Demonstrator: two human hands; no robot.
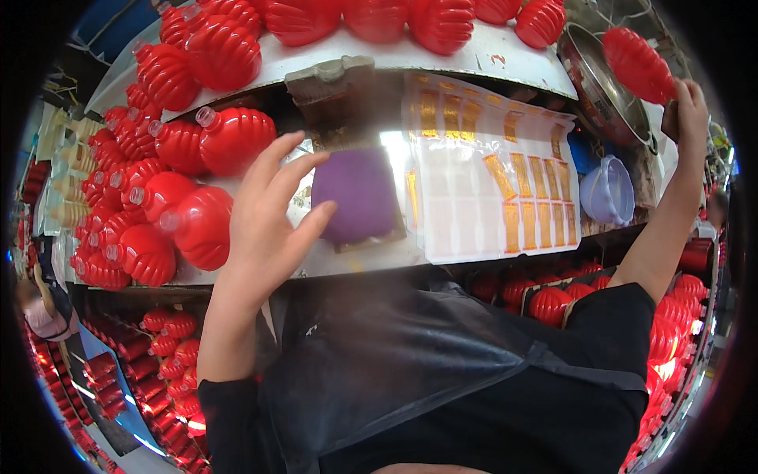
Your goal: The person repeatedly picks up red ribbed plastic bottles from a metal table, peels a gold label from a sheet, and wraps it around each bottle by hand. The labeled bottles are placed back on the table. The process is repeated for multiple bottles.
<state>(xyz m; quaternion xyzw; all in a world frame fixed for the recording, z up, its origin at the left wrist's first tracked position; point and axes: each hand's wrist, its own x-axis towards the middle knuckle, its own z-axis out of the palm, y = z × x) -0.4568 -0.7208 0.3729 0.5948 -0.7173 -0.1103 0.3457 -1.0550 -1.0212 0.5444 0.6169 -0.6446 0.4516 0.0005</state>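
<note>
My left hand (pixel 272 209) is raised over the front of the table with its fingers spread and nothing in them. Just beyond its fingertips lies a purple square pad (pixel 359 193); whether they touch it I cannot tell. Far out to the right, my right hand (pixel 688 114) grips a red ribbed plastic bottle (pixel 636 65) at its neck end. The bottle is tilted, its round body pointing up and left beside a large metal pan. To the right of the pad, a white backing sheet (pixel 462 225) carries several gold rectangular stickers (pixel 521 174), with bare spots between them.
Several red bottles (pixel 213 142) crowd the table's left side. More stand along a raised white shelf (pixel 505 63) at the back. A metal pan (pixel 592 71) leans at the right above a pale lilac bucket (pixel 608 193). Red bottles (pixel 553 306) also fill the space below the table.
</note>
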